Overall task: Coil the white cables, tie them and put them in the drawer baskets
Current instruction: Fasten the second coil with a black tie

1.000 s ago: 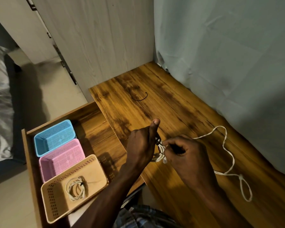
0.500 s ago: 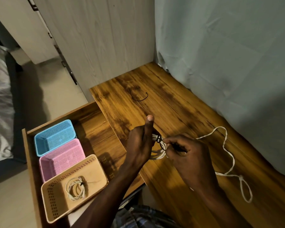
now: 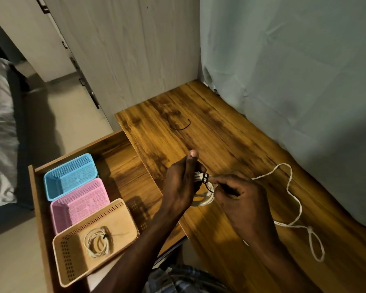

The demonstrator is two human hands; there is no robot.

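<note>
My left hand (image 3: 183,182) grips a coiled white cable (image 3: 205,200) just above the wooden desk top (image 3: 220,132), thumb pointing up. My right hand (image 3: 239,199) pinches a black tie (image 3: 206,179) wrapped round the coil's strands. A second white cable (image 3: 294,199) lies loose and uncoiled on the desk to the right, partly under my right arm. The open drawer (image 3: 118,149) at left holds three baskets: blue (image 3: 71,176), pink (image 3: 80,203) and tan (image 3: 72,263). A tied white coil (image 3: 97,242) lies in the tan basket.
A spare black tie (image 3: 179,124) lies on the desk further back. A pale curtain (image 3: 294,81) hangs along the desk's right side and a wood-grain wardrobe panel (image 3: 131,60) stands behind. A bed (image 3: 0,134) is at far left.
Both hands rose slightly with the coil. The black tie now sits wrapped round the strands between my fingers, and my left thumb points more upright.
</note>
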